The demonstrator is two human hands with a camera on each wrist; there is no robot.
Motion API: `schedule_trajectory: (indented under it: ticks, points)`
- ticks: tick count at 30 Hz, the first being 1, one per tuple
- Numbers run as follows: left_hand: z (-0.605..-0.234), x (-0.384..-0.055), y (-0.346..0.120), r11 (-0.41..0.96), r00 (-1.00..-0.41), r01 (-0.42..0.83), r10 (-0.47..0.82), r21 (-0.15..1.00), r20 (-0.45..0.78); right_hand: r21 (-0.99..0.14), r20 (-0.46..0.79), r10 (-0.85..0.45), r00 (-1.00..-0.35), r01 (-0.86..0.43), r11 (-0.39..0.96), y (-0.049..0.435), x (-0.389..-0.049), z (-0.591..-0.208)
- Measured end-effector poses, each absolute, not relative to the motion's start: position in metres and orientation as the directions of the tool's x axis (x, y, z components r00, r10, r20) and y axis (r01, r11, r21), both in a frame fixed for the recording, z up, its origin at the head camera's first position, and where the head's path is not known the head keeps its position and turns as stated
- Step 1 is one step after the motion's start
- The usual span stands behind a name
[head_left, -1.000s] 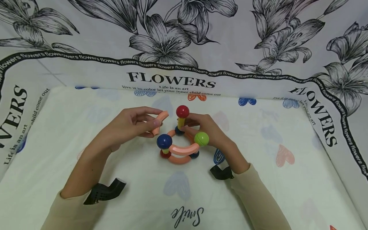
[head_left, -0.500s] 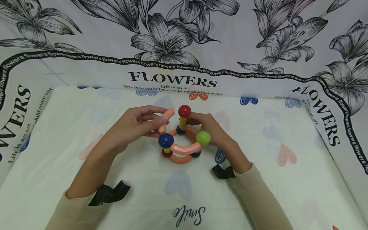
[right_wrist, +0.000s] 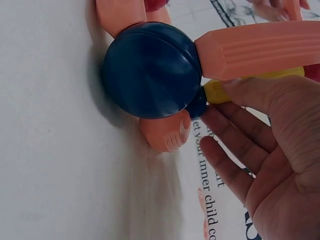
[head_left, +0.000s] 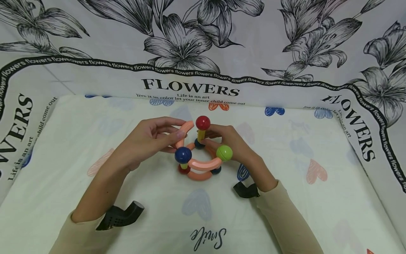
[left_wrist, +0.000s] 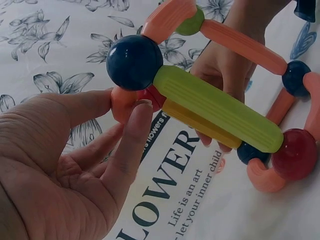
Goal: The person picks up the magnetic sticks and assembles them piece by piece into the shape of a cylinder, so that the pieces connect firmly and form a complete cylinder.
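In the head view a frame of magnetic balls and sticks stands mid-table. My left hand pinches a curved orange stick between thumb and fingers. That stick's lower end meets the upper blue ball; its other end is close to the red ball, and I cannot tell if they touch. Under the red ball, my right hand pinches the upright yellow stick. A green ball joins another curved orange stick at the front. The left wrist view shows a green stick below the blue ball.
A white cloth with printed hearts covers the table, over a flower-patterned cloth. Black wrist devices sit at both sleeves. The frame's base of curved orange sticks and balls rests on the cloth.
My left hand has moved right, bringing the curved orange stick from beside the frame to the blue ball and near the red ball. My right hand has stayed at the yellow stick.
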State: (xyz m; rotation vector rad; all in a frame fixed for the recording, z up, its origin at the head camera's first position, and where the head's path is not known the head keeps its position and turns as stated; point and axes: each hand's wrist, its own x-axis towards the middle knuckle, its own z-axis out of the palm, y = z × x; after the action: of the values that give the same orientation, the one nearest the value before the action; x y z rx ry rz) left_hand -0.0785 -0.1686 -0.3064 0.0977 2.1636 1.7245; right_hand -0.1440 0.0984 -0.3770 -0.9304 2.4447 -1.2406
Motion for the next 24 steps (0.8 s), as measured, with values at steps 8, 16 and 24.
schedule_trajectory:
  ticks: [8,16,24]
  points:
    - [-0.3049,-0.0769,-0.164,0.253,-0.948,-0.152,0.236,0.956,-0.213,-0.803,0.087,-0.655,-0.751,-0.442,0.4,0.0991,-0.1438,-0.3775]
    - [-0.3061,-0.0773,-0.1615,0.277,-0.945,-0.158,0.237,0.948,-0.227,-0.8,0.078,-0.642,-0.762,-0.432,0.416,0.0994,-0.1429,-0.3777]
    - [-0.3066,-0.0777,-0.1616,0.29,-0.945,-0.152,0.237,0.945,-0.224,-0.799,0.082,-0.647,-0.758,-0.439,0.412,0.0985,-0.1427,-0.3752]
